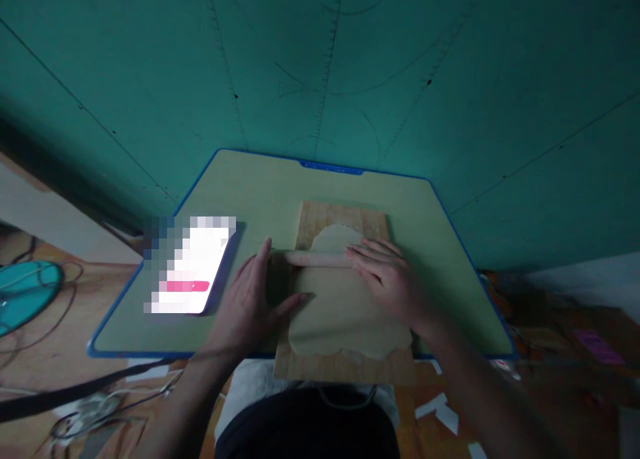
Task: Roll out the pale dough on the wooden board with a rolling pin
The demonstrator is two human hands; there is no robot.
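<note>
A flat sheet of pale dough (345, 312) lies on a wooden board (343, 214), reaching almost across its width. Across the dough's upper part rests a light rolling pin (320, 259). My right hand (387, 272) lies over the pin's right end with its fingers stretched out, hiding that end. Near the pin's left end, my left hand (255, 296) is spread, thumb and fingers wide apart, with nothing in it. The left thumb is over the dough's left edge.
The board sits on a small green table (250, 179) with a blue rim. A lit tablet or phone (215, 266), partly blurred, lies to the left. Behind stands a green wall (280, 59). Cables (95, 406) and paper scraps (440, 412) are on the floor.
</note>
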